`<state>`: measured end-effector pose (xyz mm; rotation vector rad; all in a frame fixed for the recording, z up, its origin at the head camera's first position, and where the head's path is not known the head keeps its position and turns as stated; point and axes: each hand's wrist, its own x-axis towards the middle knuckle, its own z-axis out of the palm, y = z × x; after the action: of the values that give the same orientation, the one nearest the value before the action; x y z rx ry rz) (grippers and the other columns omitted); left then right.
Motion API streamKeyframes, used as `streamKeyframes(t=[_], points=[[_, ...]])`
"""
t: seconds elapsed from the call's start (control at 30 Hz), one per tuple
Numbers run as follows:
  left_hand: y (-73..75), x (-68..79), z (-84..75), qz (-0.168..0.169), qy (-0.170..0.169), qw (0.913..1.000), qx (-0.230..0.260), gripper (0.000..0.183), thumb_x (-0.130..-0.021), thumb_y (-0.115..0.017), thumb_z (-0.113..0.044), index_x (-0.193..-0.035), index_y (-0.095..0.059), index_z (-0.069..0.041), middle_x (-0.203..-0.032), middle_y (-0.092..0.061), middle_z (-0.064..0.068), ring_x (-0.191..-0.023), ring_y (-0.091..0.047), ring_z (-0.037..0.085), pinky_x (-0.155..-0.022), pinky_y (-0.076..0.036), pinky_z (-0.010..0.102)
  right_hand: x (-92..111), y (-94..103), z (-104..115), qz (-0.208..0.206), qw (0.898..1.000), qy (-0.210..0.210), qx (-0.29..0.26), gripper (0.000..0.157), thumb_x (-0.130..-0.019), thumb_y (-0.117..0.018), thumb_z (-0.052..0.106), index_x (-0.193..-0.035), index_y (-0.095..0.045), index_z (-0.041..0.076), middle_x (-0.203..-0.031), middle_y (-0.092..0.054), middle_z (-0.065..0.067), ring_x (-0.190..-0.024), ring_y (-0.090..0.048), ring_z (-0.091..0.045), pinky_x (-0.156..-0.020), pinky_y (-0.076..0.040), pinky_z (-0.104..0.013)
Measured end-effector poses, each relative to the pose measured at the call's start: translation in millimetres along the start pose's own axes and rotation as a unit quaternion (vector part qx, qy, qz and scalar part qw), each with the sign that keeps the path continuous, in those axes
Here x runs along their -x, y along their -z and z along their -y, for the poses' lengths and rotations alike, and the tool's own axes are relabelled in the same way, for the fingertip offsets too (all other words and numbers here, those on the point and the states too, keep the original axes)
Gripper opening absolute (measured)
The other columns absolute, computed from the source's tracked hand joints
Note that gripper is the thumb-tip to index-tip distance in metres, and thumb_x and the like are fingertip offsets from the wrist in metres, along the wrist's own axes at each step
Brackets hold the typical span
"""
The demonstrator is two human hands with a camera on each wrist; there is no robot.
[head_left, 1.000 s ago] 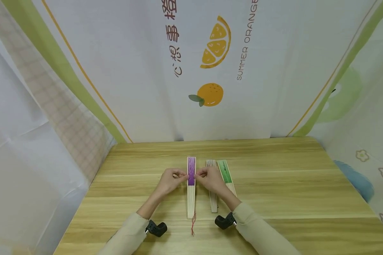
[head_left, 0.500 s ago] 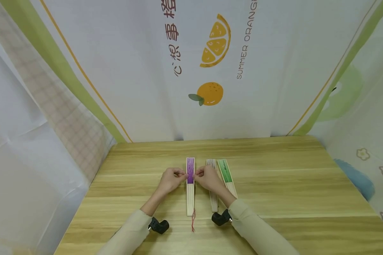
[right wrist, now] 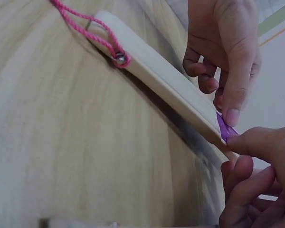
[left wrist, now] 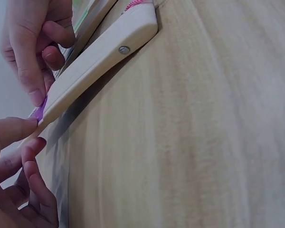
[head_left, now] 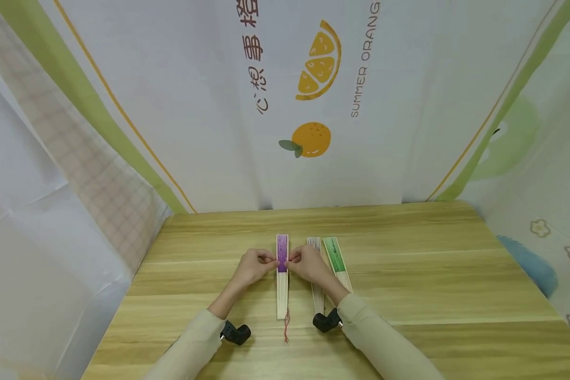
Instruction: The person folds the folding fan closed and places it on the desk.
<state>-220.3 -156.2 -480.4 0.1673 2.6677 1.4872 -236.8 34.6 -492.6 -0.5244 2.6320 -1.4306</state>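
Observation:
A folded hand fan (head_left: 282, 295) with a purple leaf and pale ribs points lengthwise away from me at mid-table. My left hand (head_left: 255, 266) pinches its left edge between thumb and fingers. On the opposite edge, my right hand (head_left: 310, 264) pinches at the same height, along the purple part. A red tassel cord (right wrist: 97, 40) loops through the rivet at the fan's near end, seen in the right wrist view. In the left wrist view, the rivet (left wrist: 124, 50) shows on the fan's side, and a dark shadow runs beneath the ribs.
Right of the purple fan lie a grey-patterned folded fan (head_left: 319, 298), partly under my right hand, and a slanted green folded fan (head_left: 334, 254), partly behind my forearm. The wooden table (head_left: 408, 274) ends at a printed curtain (head_left: 370, 158) behind.
In the head view the purple fan's near end has shifted slightly away and left, and the fan looks a little shorter. My right forearm has moved slightly left; both hands keep their pinch.

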Motion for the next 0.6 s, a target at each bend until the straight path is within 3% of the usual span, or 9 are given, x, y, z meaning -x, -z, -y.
streamKeyframes(t=[0.23, 0.43, 0.6], points=[[-3.5, -0.2, 1.6, -0.016, -0.016, 0.9986, -0.049, 0.006, -0.089, -0.079, -0.007, -0.089, -0.077, -0.002, -0.074, -0.065, 0.0, -0.064, -0.053, 0.012, -0.053, -0.039, 0.025, 0.6, -0.9, 1.3, -0.01, 0.999, -0.024, 0.028, 0.012, -0.088, -0.079, 0.009, -0.081, -0.072, 0.003, -0.076, -0.068, -0.001, -0.071, -0.062, -0.012, -0.064, -0.053, -0.028], [-2.1, 3.1, 5.4, -0.028, -0.019, 0.9974, -0.063, 0.004, -0.089, -0.08, -0.008, -0.088, -0.078, -0.005, -0.072, -0.064, -0.001, -0.059, -0.051, 0.01, -0.05, -0.037, 0.024, 5.2, 3.3, -3.2, -0.011, 1.0, -0.003, 0.02, 0.009, -0.087, -0.079, 0.008, -0.084, -0.073, 0.001, -0.078, -0.068, -0.001, -0.072, -0.063, -0.013, -0.067, -0.054, -0.029], [10.3, 9.0, 5.9, -0.004, -0.072, 0.9968, -0.034, 0.009, -0.092, -0.076, -0.008, -0.097, -0.077, -0.001, -0.081, -0.068, 0.003, -0.073, -0.063, 0.017, -0.06, -0.049, 0.027, 11.4, 16.2, -6.4, 0.001, 0.999, 0.03, -0.012, 0.009, -0.09, -0.076, 0.011, -0.09, -0.073, 0.003, -0.081, -0.067, 0.001, -0.075, -0.062, -0.013, -0.068, -0.053, -0.03]])
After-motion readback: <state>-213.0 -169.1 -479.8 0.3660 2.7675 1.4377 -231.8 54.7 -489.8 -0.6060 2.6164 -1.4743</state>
